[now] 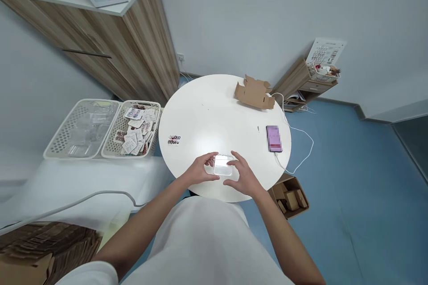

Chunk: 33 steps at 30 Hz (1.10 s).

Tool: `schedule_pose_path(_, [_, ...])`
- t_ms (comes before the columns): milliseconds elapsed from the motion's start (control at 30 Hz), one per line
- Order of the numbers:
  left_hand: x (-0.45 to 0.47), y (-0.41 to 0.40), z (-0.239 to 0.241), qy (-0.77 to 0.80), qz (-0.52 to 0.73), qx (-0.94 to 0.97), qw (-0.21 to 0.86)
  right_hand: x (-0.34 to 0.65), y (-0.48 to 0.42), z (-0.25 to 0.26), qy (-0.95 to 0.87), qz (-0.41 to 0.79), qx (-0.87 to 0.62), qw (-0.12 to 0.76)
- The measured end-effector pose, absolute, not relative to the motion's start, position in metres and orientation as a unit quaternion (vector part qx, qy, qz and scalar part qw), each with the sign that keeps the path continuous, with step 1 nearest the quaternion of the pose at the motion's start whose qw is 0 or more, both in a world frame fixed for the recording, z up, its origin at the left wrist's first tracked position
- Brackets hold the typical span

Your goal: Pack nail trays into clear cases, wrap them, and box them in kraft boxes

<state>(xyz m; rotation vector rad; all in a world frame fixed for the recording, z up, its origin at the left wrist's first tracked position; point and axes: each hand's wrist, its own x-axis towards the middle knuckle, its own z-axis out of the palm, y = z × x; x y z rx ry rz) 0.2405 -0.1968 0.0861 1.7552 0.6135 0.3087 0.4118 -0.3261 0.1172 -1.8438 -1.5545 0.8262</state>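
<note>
A small clear plastic box (222, 167) is at the near side of the round white table, between my two hands. My left hand (200, 169) curves round its left side, fingertips along the far edge and thumb by the near edge. On the other side, my right hand (243, 173) grips the box with its fingers, one fingertip lying over its top; the thumb points toward the near edge. Left of my hands, a card of small dark nail-like pieces (174, 140) lies flat on the table.
An unfolded cardboard box (254, 93) and a phone (274, 138) with a white cable lie on the round table (214, 116). Left stand a basket of cards (137, 129) and a basket of clear boxes (88, 129). An open carton (290, 197) sits on the floor at right.
</note>
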Motion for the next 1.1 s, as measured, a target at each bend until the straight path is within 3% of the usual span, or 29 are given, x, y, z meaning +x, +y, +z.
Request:
schedule_pose_path(133, [0.236,-0.2,0.084,0.252,0.129,0.757,0.589,0.413,-0.319,0.111,-0.634,0.311,-0.66,0.255])
schedule_pose_path(1100, [0.247,-0.225,0.074,0.265,0.158,0.638,0.706,0.428,-0.322,0.115,-0.631,0.272,-0.639,0.346])
